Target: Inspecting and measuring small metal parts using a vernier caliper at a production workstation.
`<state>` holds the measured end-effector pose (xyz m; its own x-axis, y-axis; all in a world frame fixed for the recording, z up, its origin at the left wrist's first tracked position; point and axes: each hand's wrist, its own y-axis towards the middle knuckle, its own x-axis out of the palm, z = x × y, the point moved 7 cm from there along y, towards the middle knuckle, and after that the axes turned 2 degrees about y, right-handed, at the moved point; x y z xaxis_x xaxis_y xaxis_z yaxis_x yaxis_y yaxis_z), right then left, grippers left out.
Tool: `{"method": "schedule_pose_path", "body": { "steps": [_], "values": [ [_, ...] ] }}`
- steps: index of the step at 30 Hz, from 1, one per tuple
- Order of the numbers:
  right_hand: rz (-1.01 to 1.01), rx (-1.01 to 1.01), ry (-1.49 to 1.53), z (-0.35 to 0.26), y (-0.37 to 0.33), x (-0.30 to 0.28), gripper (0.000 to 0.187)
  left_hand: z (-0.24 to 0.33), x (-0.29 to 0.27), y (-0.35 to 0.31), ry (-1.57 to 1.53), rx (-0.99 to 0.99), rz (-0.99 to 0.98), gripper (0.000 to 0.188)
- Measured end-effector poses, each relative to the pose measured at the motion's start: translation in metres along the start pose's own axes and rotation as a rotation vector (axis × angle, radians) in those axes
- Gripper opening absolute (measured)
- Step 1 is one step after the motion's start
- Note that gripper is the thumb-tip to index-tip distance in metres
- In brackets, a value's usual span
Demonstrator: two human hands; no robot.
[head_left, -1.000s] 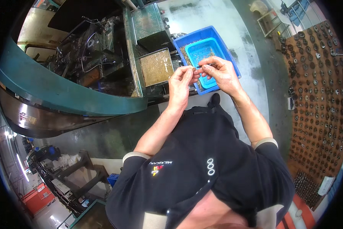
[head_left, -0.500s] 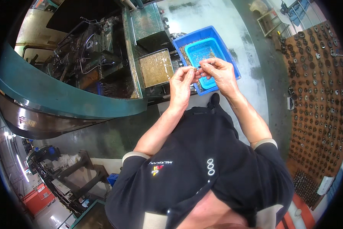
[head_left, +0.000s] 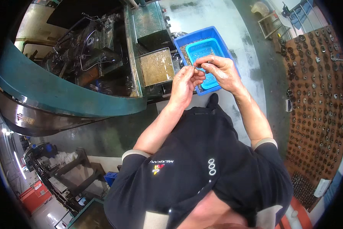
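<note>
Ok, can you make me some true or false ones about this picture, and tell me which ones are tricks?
1. A light-blue basket sits inside a bigger blue bin. True.
2. The person is wearing thick gloves. False: the left hand and the right hand are both bare.
3. The right hand hides part of the basket in this view. True.
4. The square brownish tray is to the right of the blue bin. False: the tray is to the left of it.
5. The person's shirt is mostly yellow. False: it is mostly black.
6. Many small, mostly round parts are set out on the brown board at the right. True.
</note>
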<state>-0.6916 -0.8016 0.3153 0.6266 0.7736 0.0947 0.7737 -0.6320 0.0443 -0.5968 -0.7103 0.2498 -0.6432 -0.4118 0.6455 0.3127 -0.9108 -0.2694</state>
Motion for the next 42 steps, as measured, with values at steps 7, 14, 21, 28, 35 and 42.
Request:
{"method": "schedule_pose_path", "body": {
  "steps": [7,14,21,28,35,42],
  "values": [
    [-0.001,-0.057,-0.051,-0.011,0.001,0.003,0.030,-0.003,-0.008,0.002,-0.075,-0.083,0.004,0.028],
    [0.104,0.002,-0.226,-0.002,0.004,-0.012,0.019,0.004,-0.006,0.004,-0.072,-0.041,-0.011,0.030],
    [0.071,-0.130,-0.443,-0.019,0.006,-0.004,0.008,0.008,-0.003,0.003,-0.022,-0.002,-0.014,0.031],
    [0.040,-0.130,-0.460,-0.017,0.004,-0.004,0.009,0.006,-0.002,0.002,-0.009,0.006,-0.013,0.032],
    [0.045,-0.128,-0.475,-0.018,0.002,-0.004,0.009,0.007,-0.002,0.001,0.061,0.051,-0.010,0.027],
    [0.090,-0.028,-0.543,-0.016,0.001,-0.007,0.017,0.017,0.004,-0.003,0.314,0.152,0.028,0.018]
  ]
}}
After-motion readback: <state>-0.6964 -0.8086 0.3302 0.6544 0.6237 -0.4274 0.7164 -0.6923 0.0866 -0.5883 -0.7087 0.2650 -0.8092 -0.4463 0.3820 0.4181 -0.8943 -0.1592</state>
